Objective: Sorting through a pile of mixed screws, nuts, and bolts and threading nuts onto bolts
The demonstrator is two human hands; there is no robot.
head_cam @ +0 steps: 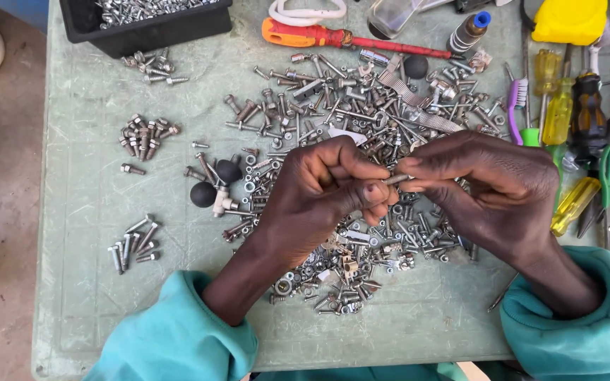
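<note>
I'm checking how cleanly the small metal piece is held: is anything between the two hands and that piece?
Nothing visible is. The left hand and the right hand both pinch the small bolt directly with bare fingertips, holding it above the loose pile of screws and nuts on the green table.
</note>
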